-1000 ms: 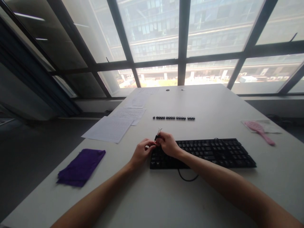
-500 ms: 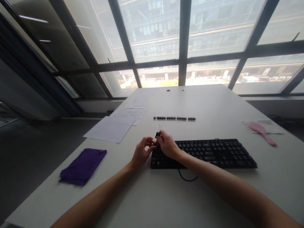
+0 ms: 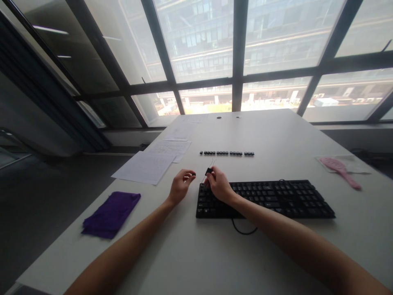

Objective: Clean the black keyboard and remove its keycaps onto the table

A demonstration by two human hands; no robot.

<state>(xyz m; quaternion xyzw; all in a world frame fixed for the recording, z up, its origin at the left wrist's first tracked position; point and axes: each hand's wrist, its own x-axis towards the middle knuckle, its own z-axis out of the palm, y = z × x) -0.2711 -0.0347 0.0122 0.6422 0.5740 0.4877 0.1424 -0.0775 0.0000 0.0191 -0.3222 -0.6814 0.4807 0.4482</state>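
Left hand has drawn away from right hand.

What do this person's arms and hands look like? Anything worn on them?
Both forearms are bare as far as the picture shows: no sleeves, gloves, watch or bracelets. The left hand and right hand show no rings that I can make out, though they are small in view.

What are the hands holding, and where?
The right hand pinches a wire keycap puller by its black handle; the left hand holds a small keycap at its fingertips.
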